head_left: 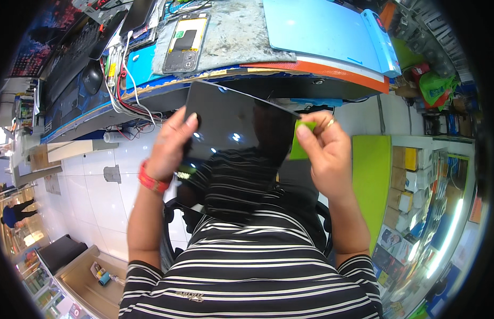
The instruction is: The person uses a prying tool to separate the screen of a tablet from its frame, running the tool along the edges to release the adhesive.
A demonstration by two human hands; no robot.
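A black tablet [231,122] with a glossy screen is held tilted in front of my striped shirt, just below the workbench edge. My left hand [170,143], with a red band at its wrist, grips the tablet's left edge, thumb on the screen side. A small green tab [298,146] stands at the tablet's right edge near its upper right corner. My right hand [329,151] pinches that tab between thumb and fingers. Whether the tab is fixed to the tablet or to a film on it, I cannot tell. Lights and the shirt's stripes reflect in the screen.
On the workbench ahead lie an opened phone [187,42] on a stained grey mat [231,40], and a light blue plate [321,32]. Cables [124,101] hang over the bench edge beside a black mouse [92,77]. A green panel [372,186] and stocked shelves [411,181] stand right.
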